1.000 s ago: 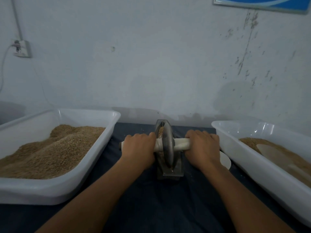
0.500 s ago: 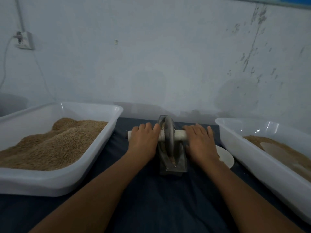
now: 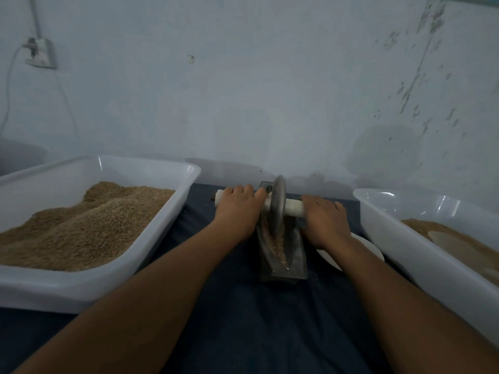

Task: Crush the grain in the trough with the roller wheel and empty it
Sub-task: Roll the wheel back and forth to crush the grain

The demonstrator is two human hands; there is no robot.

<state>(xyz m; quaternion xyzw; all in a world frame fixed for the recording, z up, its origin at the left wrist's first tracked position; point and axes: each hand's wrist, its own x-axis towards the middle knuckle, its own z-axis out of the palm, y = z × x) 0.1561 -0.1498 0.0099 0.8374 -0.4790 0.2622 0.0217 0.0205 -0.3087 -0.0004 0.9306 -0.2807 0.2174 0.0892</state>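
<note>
grey wheel (image 3: 278, 205), white axle (image 3: 293, 207), brown grain (image 3: 278, 244).

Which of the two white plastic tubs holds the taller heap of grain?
The white plastic tub on the person's left: its tan grain is heaped high. The right tub holds a lower, flatter layer.
</note>
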